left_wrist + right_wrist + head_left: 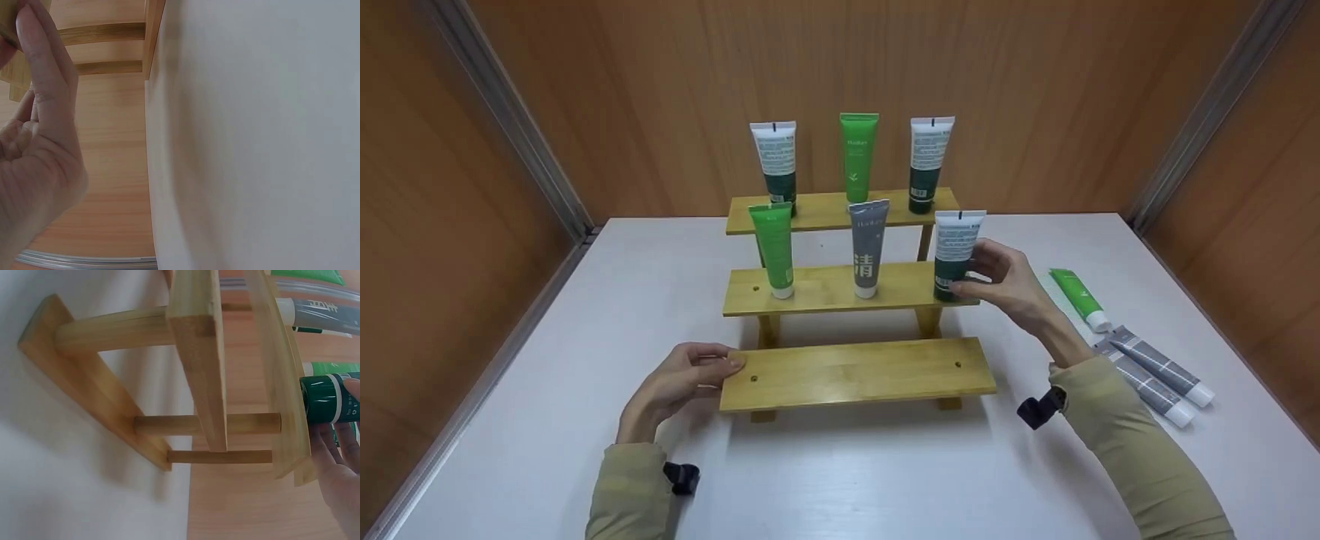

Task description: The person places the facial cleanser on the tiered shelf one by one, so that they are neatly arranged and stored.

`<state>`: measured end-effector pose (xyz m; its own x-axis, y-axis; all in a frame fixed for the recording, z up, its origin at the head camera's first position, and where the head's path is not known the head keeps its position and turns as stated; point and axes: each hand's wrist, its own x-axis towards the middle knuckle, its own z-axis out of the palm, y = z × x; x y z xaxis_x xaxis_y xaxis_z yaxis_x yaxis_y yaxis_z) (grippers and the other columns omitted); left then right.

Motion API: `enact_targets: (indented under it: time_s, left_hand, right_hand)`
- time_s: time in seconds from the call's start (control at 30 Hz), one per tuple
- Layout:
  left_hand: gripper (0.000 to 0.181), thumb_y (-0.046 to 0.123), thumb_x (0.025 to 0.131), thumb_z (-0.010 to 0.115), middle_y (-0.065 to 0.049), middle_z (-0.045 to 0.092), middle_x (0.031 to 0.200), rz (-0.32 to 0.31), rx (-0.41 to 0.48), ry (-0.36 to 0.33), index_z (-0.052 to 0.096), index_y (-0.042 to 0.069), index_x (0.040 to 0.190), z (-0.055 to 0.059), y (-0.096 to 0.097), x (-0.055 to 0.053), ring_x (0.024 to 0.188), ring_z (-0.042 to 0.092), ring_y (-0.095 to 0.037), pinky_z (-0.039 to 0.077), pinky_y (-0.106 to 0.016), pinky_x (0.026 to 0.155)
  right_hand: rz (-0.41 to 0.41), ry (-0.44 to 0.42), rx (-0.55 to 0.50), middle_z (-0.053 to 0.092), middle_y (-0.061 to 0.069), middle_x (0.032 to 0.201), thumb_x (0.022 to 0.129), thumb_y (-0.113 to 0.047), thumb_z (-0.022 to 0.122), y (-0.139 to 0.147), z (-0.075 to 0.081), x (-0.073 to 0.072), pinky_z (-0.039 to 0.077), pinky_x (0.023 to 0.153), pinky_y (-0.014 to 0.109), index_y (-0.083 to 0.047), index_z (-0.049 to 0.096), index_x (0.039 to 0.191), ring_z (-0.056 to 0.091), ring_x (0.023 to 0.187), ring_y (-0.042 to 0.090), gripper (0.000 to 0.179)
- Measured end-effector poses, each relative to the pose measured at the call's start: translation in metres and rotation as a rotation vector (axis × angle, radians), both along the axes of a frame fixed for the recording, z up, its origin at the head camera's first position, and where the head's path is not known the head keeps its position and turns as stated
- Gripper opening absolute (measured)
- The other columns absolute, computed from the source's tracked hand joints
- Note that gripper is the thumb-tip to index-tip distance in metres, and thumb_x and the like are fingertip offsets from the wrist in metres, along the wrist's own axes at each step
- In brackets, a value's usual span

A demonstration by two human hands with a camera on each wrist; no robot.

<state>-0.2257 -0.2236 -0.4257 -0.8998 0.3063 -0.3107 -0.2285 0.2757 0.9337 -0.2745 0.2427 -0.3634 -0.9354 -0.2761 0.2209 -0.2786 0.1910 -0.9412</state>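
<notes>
A three-tier wooden display stand point(851, 373) stands on the white table. My left hand point(682, 379) pinches the left end of its lowest shelf, thumb on top. At the right end of the middle shelf point(825, 289), my right hand point(1012, 289) holds a white and dark green squeeze tube point(958, 240) upright between thumb and fingers. Its dark green cap point(320, 400) is right at the shelf surface in the right wrist view. On that same shelf stand a green tube point(772, 244) and a grey tube point(868, 240), caps down.
The top shelf point(817, 212) bears two white and dark green tubes point(776, 154) point(931, 154) with a green tube point(858, 154) between them. Right of the stand lie a green tube point(1078, 296) and two grey tubes point(1159, 364). Wooden panels point(840, 67) enclose the table.
</notes>
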Motion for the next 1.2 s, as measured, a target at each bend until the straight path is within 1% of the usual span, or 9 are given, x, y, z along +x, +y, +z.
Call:
enact_targets:
  time_s: [0.27, 0.37, 0.5, 0.6, 0.73, 0.87, 0.97, 1.03, 1.2]
  left_hand:
    - [0.047, 0.023, 0.093, 0.072, 0.001, 0.074, 0.101, 0.014, 0.041, -0.001, 0.059, -0.007, 0.127, 0.000, 0.001, 0.001, 0.091, 0.072, -0.012, 0.061, -0.031, 0.083]
    - [0.049, 0.024, 0.094, 0.072, 0.001, 0.074, 0.102, 0.009, 0.036, 0.004, 0.058, -0.008, 0.129, 0.000, 0.002, 0.001, 0.091, 0.072, -0.012, 0.061, -0.030, 0.083]
    - [0.049, 0.024, 0.094, 0.072, 0.001, 0.074, 0.102, 0.003, 0.039, 0.000, 0.058, -0.007, 0.129, 0.000, 0.001, 0.001, 0.092, 0.072, -0.011, 0.061, -0.030, 0.083]
    - [0.048, 0.024, 0.094, 0.071, 0.002, 0.073, 0.102, 0.002, 0.038, 0.000, 0.058, -0.007, 0.128, 0.000, 0.001, 0.001, 0.092, 0.072, -0.012, 0.061, -0.030, 0.083]
    - [0.048, 0.024, 0.094, 0.072, 0.001, 0.073, 0.101, 0.006, 0.031, 0.005, 0.058, -0.007, 0.128, 0.000, 0.002, 0.001, 0.091, 0.072, -0.012, 0.061, -0.030, 0.082]
    - [0.049, 0.023, 0.094, 0.072, 0.000, 0.073, 0.102, 0.005, 0.032, 0.007, 0.057, -0.008, 0.129, -0.001, 0.002, 0.001, 0.091, 0.072, -0.012, 0.061, -0.030, 0.082]
    - [0.047, 0.023, 0.093, 0.072, 0.000, 0.074, 0.101, 0.004, 0.029, 0.007, 0.058, -0.008, 0.127, -0.001, 0.002, 0.001, 0.090, 0.072, -0.013, 0.061, -0.030, 0.081]
    - [0.046, 0.023, 0.093, 0.072, 0.000, 0.074, 0.100, 0.005, 0.025, 0.006, 0.060, -0.007, 0.125, -0.001, 0.002, 0.000, 0.090, 0.072, -0.013, 0.061, -0.029, 0.080]
    - [0.046, 0.024, 0.092, 0.073, 0.001, 0.074, 0.100, 0.015, 0.029, 0.001, 0.060, -0.006, 0.125, -0.003, 0.000, 0.000, 0.090, 0.072, -0.013, 0.061, -0.030, 0.080]
  right_hand:
    - [0.006, -0.023, 0.009, 0.059, 0.003, 0.138, 0.088, -0.003, 0.074, -0.007, -0.001, -0.004, 0.047, 0.108, 0.024, -0.006, 0.048, 0.145, 0.059, 0.124, 0.013, 0.063]
    - [0.000, -0.025, 0.017, 0.057, 0.008, 0.142, 0.088, -0.004, 0.074, -0.008, -0.001, -0.005, 0.046, 0.113, 0.031, -0.006, 0.047, 0.146, 0.059, 0.125, 0.014, 0.064]
    - [-0.010, -0.029, 0.016, 0.054, 0.013, 0.146, 0.088, -0.005, 0.074, -0.009, -0.002, -0.006, 0.040, 0.119, 0.044, -0.006, 0.046, 0.148, 0.057, 0.128, 0.018, 0.066]
    - [-0.014, -0.035, 0.010, 0.053, 0.015, 0.147, 0.088, -0.006, 0.074, -0.010, -0.002, -0.007, 0.038, 0.120, 0.049, -0.006, 0.045, 0.148, 0.056, 0.130, 0.020, 0.066]
    - [-0.010, -0.027, 0.002, 0.054, 0.012, 0.146, 0.089, -0.007, 0.073, -0.010, -0.003, -0.006, 0.039, 0.119, 0.045, -0.007, 0.045, 0.148, 0.056, 0.130, 0.018, 0.065]
    - [-0.003, 0.001, -0.037, 0.058, 0.006, 0.143, 0.090, -0.004, 0.073, -0.003, -0.006, -0.002, 0.045, 0.114, 0.033, -0.008, 0.047, 0.147, 0.058, 0.129, 0.015, 0.063]
    - [-0.014, 0.027, -0.073, 0.061, 0.003, 0.139, 0.090, -0.002, 0.072, 0.009, -0.011, 0.003, 0.048, 0.110, 0.027, -0.004, 0.048, 0.145, 0.060, 0.128, 0.013, 0.060]
    - [-0.029, 0.045, -0.085, 0.063, 0.003, 0.136, 0.091, -0.001, 0.072, 0.020, -0.015, 0.006, 0.049, 0.108, 0.025, -0.001, 0.049, 0.143, 0.061, 0.126, 0.011, 0.057]
    - [-0.097, 0.093, -0.057, 0.066, 0.003, 0.131, 0.090, -0.002, 0.073, 0.049, -0.027, 0.012, 0.051, 0.105, 0.025, 0.004, 0.051, 0.139, 0.063, 0.123, 0.008, 0.054]
